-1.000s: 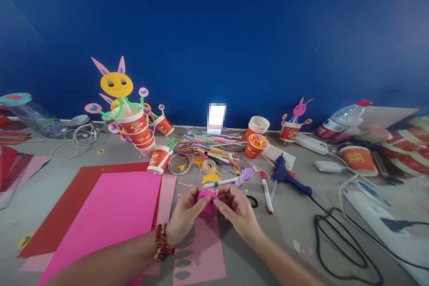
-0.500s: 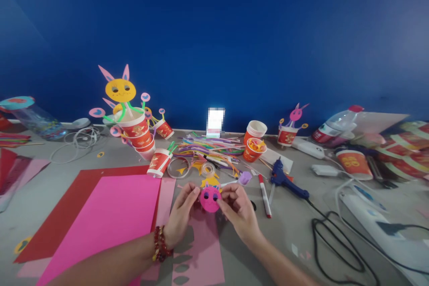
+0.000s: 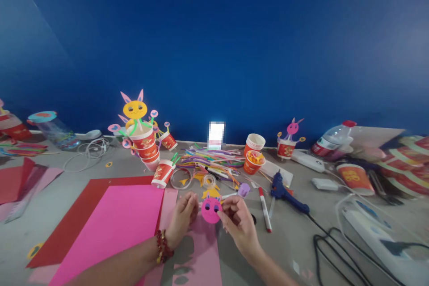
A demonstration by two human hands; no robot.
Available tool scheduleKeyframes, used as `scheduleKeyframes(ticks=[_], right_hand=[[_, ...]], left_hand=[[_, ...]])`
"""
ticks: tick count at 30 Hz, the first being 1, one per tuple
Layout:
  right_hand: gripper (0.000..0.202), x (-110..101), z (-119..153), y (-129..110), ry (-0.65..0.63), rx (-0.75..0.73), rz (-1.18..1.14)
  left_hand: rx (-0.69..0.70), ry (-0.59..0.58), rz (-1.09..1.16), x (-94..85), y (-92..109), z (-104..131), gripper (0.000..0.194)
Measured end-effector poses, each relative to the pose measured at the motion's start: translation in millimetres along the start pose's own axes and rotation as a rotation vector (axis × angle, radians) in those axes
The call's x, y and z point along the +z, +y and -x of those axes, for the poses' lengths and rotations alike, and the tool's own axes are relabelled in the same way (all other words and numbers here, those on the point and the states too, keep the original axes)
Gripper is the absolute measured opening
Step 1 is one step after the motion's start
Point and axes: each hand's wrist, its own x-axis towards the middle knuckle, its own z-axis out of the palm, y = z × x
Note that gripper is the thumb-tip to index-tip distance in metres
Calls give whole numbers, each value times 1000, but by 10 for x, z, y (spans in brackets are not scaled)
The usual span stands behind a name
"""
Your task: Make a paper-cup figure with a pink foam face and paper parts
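Note:
A round pink paper animal face (image 3: 211, 211) with dark eyes and small ears is held by its right edge. My right hand (image 3: 239, 222) pinches it between thumb and fingertips. My left hand (image 3: 185, 215), with a red bead bracelet (image 3: 163, 246) at the wrist, is just left of the face, a small gap apart. Its fingers are curled together; whether anything is in them I cannot make out. Beneath the hands lies a light pink paper strip (image 3: 203, 259) with leaf-shaped holes cut along its left side.
Bright pink sheets (image 3: 117, 223) lie on red paper at left. Stacked paper cups (image 3: 144, 143) with a yellow face stand behind. Pipe cleaners (image 3: 211, 161) are heaped in the middle. Right are a red marker (image 3: 264, 210), a blue glue gun (image 3: 284, 192), a black cable (image 3: 331, 250) and a power strip (image 3: 372, 230).
My left hand has come off the pink face and moved slightly left. My right hand still holds the face. The view has tilted upward, showing the top of the blue wall.

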Motion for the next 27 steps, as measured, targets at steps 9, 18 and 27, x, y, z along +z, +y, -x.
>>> scheduleKeyframes(ticks=[9,18,27], right_hand=[[24,0,-7,-5,69,-44,13],[12,-45,-10,-129,75,-229,188],[18,-1630,-321,-424,459,-229,854]], left_hand=[[29,-84,48,-9,-9,69,41],[-153,-224,213,43,31,74,38],[-397,-433,563,-94,59,23,19]])
